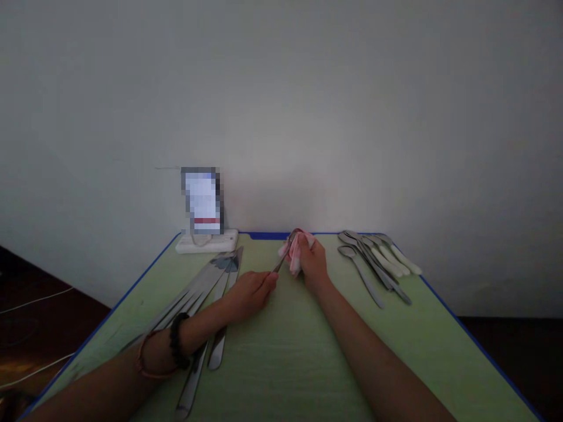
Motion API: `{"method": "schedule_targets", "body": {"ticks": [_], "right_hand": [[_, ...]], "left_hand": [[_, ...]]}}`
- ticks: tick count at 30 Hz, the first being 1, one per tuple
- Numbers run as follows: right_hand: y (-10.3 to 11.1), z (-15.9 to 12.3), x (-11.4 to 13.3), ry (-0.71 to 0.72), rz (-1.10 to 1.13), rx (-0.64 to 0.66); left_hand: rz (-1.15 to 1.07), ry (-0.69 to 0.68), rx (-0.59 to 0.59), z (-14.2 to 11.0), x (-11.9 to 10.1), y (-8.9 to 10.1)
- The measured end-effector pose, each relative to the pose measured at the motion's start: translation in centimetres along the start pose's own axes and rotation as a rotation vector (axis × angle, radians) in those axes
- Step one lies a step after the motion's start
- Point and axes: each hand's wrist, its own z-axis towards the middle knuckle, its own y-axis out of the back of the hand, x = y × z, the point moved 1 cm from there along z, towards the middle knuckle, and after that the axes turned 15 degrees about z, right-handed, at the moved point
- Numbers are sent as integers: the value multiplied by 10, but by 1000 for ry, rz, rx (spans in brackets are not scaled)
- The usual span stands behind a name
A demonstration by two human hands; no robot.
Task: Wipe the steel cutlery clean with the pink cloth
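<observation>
The left hand [253,295] had its fingers closed around the handle of a spoon [283,257], whose long axis slanted away and rightward from them to the pink cloth [295,259] pinched by the right hand [315,262], nearer the bowl end.

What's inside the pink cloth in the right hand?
The head of a metal utensil, held by the left hand, rests against the pink cloth, partly visible. The cloth's folds and the right hand cover anything deeper inside.
</observation>
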Motion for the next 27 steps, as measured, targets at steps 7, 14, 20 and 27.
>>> {"method": "schedule_targets", "body": {"ticks": [7, 14, 20, 27], "right_hand": [[-26, -22, -18, -25, 23, -52], [-23, -20, -12, -140, 122, -11], [-7, -7, -1, 13, -160, 25], [4, 2, 9, 133, -166, -53]], "left_hand": [[217, -129, -35, 2, 5, -6], [236, -161, -41, 4, 7, -7], [177, -140, -25, 1, 3, -3], [-11, -41, 38, -1, -3, 3]]}}
